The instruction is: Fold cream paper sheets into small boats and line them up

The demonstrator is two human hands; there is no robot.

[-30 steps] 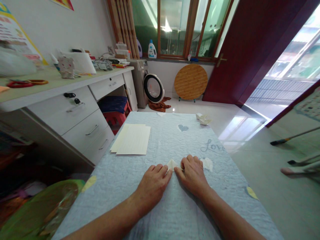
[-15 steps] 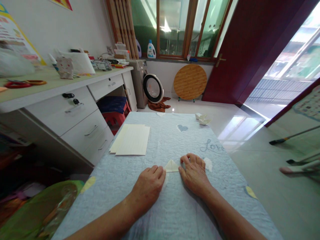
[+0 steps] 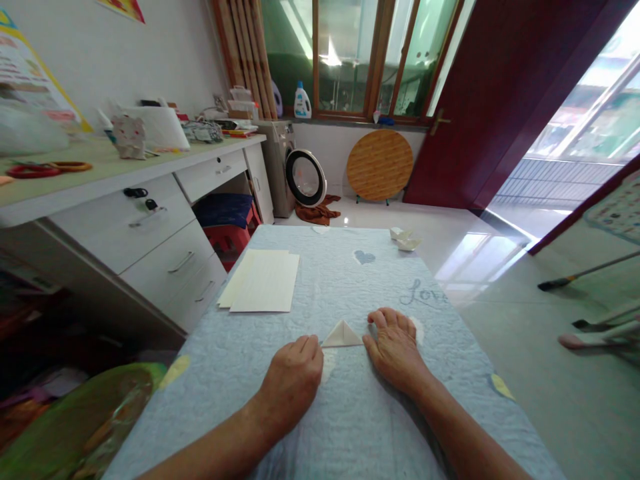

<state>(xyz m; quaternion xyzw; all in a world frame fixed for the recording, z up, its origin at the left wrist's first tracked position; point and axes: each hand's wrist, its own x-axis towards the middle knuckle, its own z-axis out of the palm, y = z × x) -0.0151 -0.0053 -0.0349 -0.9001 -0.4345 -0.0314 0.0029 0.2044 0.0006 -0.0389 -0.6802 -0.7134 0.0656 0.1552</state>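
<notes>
White folded-paper triangle (image 3: 342, 335) sits flat between the hands, seemingly set down for squaring. Left hand (image 3: 293, 380) rests curled beside it, right hand (image 3: 395, 347) lies spread; neither grips it.

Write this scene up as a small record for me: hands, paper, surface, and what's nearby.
Left hand: flat, at the triangle's left corner
Right hand: flat, at the triangle's right corner
Between hands: folded paper triangle
Surface: quilted blue cover
Nearby: paper sheets, stacked; folded paper pieces, at the far end
Background: washing machine, round tabletop
</notes>
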